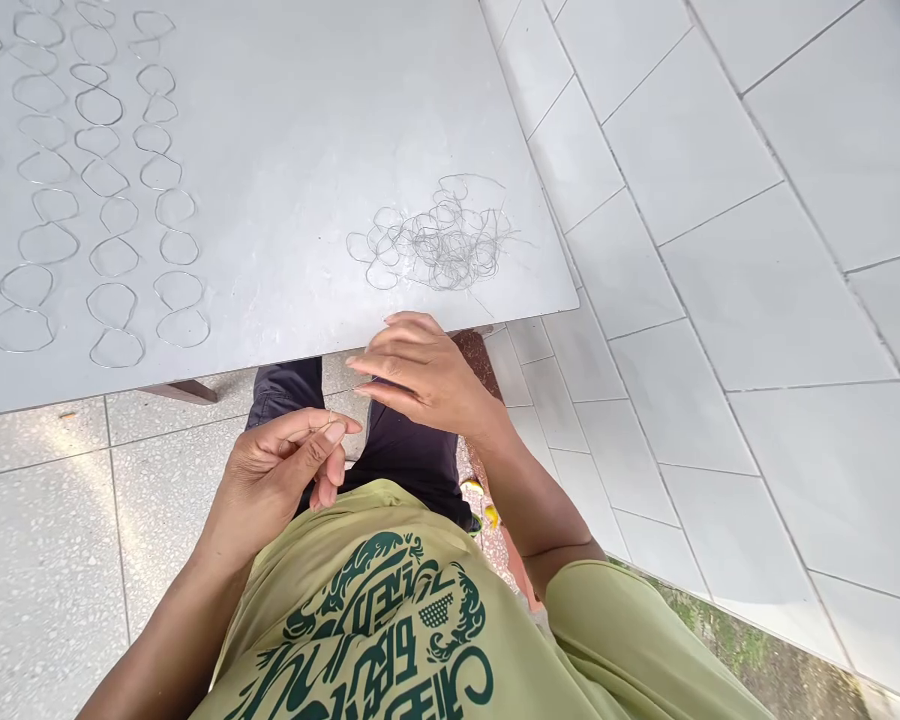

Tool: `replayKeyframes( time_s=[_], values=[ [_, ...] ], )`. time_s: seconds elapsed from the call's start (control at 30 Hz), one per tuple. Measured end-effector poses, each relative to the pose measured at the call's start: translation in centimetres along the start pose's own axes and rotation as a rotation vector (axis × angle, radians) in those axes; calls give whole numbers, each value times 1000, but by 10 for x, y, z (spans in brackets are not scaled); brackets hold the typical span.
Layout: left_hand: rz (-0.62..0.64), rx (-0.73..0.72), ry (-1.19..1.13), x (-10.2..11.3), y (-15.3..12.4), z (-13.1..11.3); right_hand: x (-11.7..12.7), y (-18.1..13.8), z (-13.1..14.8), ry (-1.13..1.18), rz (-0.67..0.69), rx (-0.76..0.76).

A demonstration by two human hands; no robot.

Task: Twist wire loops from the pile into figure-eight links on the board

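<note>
My left hand (281, 470) is held in front of my chest, thumb and forefinger pinched on a thin piece of wire (330, 420) that is barely visible. My right hand (420, 375) hovers just right of it, below the table's near edge, fingers stretched toward the left hand with nothing clearly held. On the grey table (307, 120) above my hands lies a tangled pile of loose wire loops (439, 240). At the table's left, several figure-eight wire shapes (112, 320) are laid out in neat columns.
The table's front edge (270, 350) runs just above my hands; its right corner is near the pile. White tiled floor (720, 250) spreads to the right, speckled floor (37, 530) to the lower left. My dark trousers and green shirt fill the bottom.
</note>
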State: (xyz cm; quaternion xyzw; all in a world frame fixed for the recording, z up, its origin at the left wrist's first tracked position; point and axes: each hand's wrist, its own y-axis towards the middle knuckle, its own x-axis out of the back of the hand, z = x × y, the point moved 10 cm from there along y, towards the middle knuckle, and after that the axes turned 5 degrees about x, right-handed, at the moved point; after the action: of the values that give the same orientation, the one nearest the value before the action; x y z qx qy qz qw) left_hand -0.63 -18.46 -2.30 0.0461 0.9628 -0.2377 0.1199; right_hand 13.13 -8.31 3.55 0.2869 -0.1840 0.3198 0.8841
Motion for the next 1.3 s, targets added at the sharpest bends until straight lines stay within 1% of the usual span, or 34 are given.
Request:
replayKeyframes(
  time_s=[0.07,0.13,0.23,0.33,0.4,0.47,0.67,0.77,0.87,1.0,1.17,1.3],
  values=[
    [-23,-16,38,1,0,-1,-5,1,-2,-88,56,18],
    [-47,-36,65,1,0,-2,-11,-2,-6,-147,62,16],
    [-104,-64,95,1,-1,-1,-20,-11,-12,-217,8,-5],
    [-183,-94,107,3,-1,-3,-31,-19,-16,-282,-55,-57],
    [-214,-102,111,4,-1,-4,-36,-23,-18,-314,-73,-95],
    [-216,-98,117,6,1,-4,-40,-25,-19,-333,-74,-117],
    [-194,-95,143,7,2,-1,-43,-22,-15,-359,-54,-87],
    [-229,-139,146,6,1,-3,-44,-22,-16,-333,-50,-110],
    [-272,-188,138,8,0,-5,-44,-22,-17,-249,-56,-141],
    [-302,-210,149,11,1,-2,-51,-22,-17,-148,-32,-177],
    [-369,-291,192,13,3,-1,-59,-29,-30,-112,-86,-388],
    [-427,-392,204,17,5,-1,-72,-29,-29,-67,11,-444]
  ],
)
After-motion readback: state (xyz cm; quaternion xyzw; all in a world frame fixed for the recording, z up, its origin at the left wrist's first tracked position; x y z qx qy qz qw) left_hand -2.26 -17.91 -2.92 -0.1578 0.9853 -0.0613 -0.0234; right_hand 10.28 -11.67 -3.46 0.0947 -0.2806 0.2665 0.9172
